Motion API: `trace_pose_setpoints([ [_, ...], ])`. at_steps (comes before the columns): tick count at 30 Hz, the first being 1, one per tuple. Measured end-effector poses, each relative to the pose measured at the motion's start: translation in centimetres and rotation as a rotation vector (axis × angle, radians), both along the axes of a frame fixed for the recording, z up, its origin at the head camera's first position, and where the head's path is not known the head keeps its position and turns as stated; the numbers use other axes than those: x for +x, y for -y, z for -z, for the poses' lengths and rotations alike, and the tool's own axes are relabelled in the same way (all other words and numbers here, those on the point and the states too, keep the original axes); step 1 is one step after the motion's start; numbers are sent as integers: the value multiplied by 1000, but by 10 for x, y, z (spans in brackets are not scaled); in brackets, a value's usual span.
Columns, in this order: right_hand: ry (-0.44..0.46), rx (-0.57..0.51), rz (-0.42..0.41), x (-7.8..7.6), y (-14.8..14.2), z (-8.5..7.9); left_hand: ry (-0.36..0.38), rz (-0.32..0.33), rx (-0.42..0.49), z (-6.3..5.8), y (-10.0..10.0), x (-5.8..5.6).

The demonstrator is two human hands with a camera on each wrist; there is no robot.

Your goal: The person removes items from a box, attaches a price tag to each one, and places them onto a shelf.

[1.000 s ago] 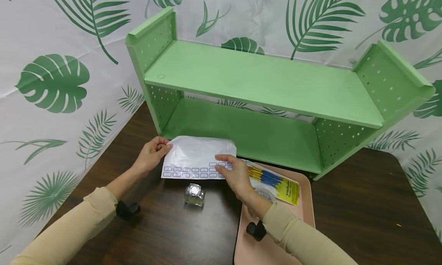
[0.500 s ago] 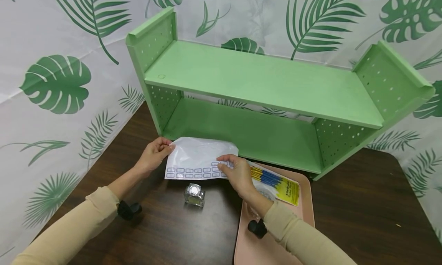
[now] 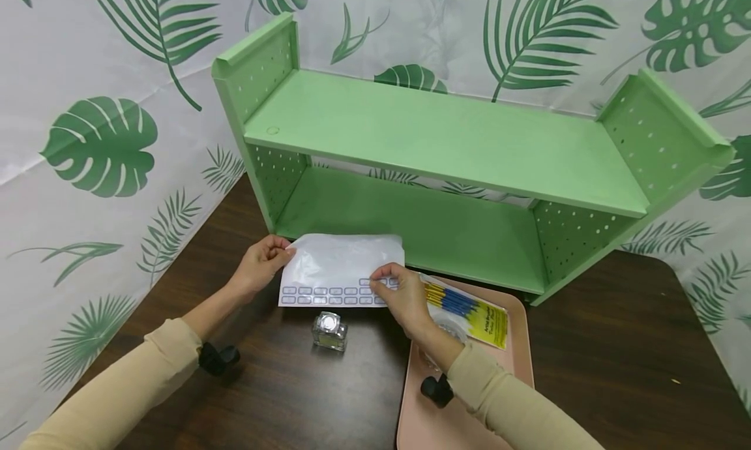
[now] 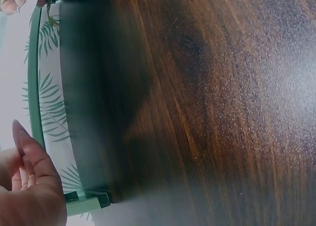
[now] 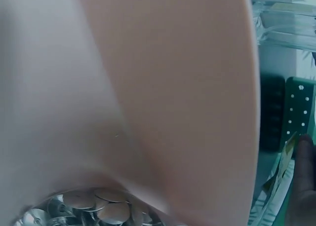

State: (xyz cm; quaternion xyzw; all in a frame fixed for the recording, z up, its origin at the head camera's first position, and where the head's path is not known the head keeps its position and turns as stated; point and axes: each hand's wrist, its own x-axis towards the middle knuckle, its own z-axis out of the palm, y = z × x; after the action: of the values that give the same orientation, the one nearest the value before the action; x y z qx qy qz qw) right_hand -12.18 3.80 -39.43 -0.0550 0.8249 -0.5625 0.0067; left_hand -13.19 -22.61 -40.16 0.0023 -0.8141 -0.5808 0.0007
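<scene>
In the head view a white sheet of stickers (image 3: 328, 267) hangs between my hands, held up in front of the green shelf. Rows of small blue-outlined rectangles run along its lower part, the top row only on the right side. My left hand (image 3: 258, 264) pinches the sheet's upper left corner between thumb and fingers. My right hand (image 3: 405, 300) is at the right part, thumb and forefinger bent together at the printed rectangles and covering some of them. A small clear glass bottle (image 3: 330, 332) with a silvery top stands on the table just below the sheet.
A green two-level metal shelf (image 3: 446, 150) stands at the back. On the right, a pink tray (image 3: 522, 345) bears a pack of brushes (image 3: 463, 310) and a clear round container under my right forearm. Silvery thumbtacks (image 5: 113, 212) show in the right wrist view. The table (image 3: 616, 345) is dark wood.
The sheet and both hands have shifted slightly right, and the sheet now faces the camera a little flatter. The bottle, tray and shelf have kept their places.
</scene>
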Motion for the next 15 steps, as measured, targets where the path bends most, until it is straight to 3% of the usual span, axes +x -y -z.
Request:
trace_pose_setpoints([
  [7, 49, -43, 4, 2, -2, 4, -7, 12, -2, 3, -2, 1],
  [15, 191, -209, 39, 7, 0, 2, -5, 15, -37, 6, 0, 2],
])
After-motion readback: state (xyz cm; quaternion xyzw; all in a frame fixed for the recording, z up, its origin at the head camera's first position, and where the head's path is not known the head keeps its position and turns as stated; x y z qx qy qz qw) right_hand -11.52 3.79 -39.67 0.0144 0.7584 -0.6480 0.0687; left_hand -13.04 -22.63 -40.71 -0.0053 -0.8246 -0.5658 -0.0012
